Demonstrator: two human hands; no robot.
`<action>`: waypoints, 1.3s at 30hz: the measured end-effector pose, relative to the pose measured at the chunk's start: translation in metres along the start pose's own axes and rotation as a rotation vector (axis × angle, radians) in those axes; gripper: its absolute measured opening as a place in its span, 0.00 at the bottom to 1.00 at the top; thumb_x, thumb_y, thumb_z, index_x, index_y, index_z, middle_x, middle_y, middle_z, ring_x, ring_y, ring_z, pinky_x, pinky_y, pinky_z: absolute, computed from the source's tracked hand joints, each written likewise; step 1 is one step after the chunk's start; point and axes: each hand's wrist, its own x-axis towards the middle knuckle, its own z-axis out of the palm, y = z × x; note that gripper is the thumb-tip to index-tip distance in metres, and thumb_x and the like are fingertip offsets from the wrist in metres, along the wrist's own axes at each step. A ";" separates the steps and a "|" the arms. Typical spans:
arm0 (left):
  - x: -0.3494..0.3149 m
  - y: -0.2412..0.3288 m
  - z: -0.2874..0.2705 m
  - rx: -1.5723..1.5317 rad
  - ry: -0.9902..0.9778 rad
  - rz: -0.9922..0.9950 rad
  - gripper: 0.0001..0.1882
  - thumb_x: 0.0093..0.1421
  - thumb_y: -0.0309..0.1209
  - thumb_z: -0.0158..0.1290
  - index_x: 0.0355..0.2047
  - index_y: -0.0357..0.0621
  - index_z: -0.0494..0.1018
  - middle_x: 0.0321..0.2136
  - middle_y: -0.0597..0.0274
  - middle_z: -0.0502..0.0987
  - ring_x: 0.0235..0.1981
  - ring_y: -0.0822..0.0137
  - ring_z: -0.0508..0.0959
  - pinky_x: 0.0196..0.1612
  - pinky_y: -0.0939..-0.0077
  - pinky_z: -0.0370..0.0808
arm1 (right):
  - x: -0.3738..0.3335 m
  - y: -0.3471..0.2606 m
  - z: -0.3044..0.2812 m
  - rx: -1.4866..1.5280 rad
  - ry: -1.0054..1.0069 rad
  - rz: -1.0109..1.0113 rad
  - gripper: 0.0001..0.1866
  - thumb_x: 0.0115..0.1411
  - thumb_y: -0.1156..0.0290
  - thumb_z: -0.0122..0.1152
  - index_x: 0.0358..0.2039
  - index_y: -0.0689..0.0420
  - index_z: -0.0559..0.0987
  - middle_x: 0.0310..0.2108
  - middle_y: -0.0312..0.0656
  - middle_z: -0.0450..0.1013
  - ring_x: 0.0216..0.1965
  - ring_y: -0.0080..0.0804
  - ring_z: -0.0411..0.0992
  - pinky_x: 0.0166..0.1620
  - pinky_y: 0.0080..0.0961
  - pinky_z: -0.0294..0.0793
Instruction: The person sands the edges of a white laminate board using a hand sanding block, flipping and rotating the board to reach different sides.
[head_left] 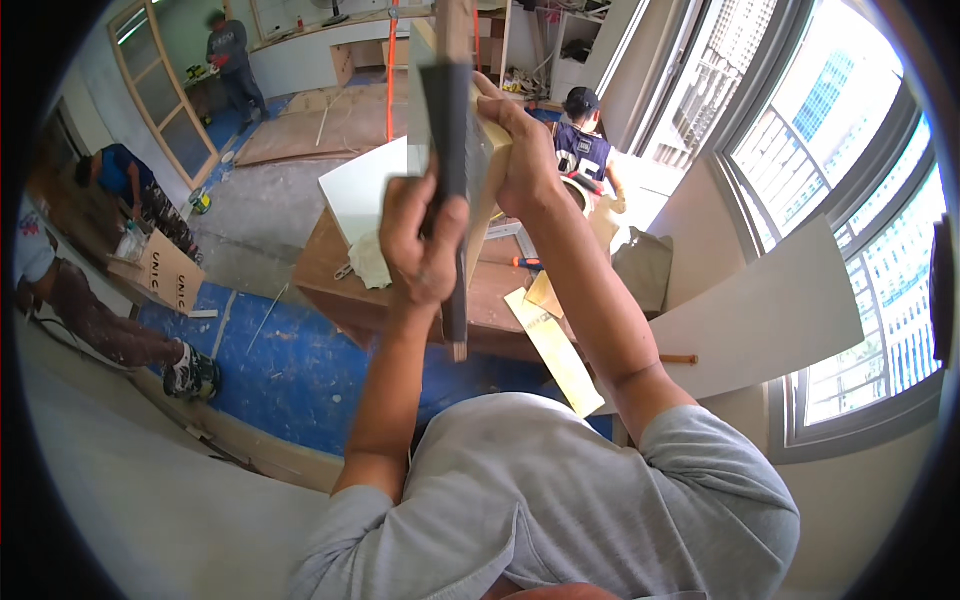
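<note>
Before my chest, my left hand (420, 235) is closed round a long, upright wooden strip with a dark covering (453, 130). Bare wood shows at its two ends. My right hand (520, 140) grips the pale edge of a flat panel (487, 175) standing on edge just right of the strip. Part of the panel is hidden by the strip and my hands, and I cannot tell whether the two touch. Below them is a brown workbench (330, 265). A white board (365, 185), a crumpled pale cloth (370, 262) and a tool with an orange and dark handle (528, 263) lie on it.
Pale yellow offcuts (555, 355) jut over the bench's near edge. A large curved white sheet (760, 310) leans by the windows at right. One person (585, 145) sits beyond the bench; several others work at left. Blue sheeting (270, 370) covers the floor near a cardboard box (165, 275).
</note>
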 end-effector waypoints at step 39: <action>0.042 0.003 -0.002 -0.068 -0.042 0.015 0.20 0.66 0.32 0.60 0.54 0.32 0.77 0.36 0.61 0.73 0.35 0.69 0.72 0.41 0.75 0.69 | -0.014 0.001 0.025 -0.082 0.059 -0.050 0.22 0.73 0.61 0.46 0.61 0.57 0.75 0.53 0.42 0.74 0.55 0.33 0.73 0.58 0.31 0.73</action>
